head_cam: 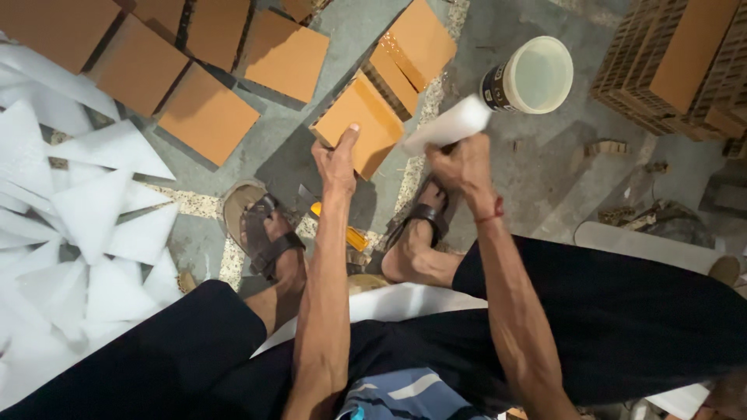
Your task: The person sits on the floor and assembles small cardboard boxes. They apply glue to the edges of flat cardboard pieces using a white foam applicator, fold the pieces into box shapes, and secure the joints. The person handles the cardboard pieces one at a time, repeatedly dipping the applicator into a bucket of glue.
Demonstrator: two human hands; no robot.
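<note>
Orange square tiles (206,113) lie scattered flat over the grey floor (537,179), with a heap of white foam triangles (93,225) at the left edge. The tile in hand (366,117) stands propped on the floor just ahead of the sandalled feet; it looks rigid, fairly heavy and liable to chip, so it is best gripped by its edges. The left hand (336,159) is closed over its near edge, thumb on top. The right hand (461,165) grips a white foam strip (447,124), light, soft and bendable, beside a plastic tub (537,75).
</note>
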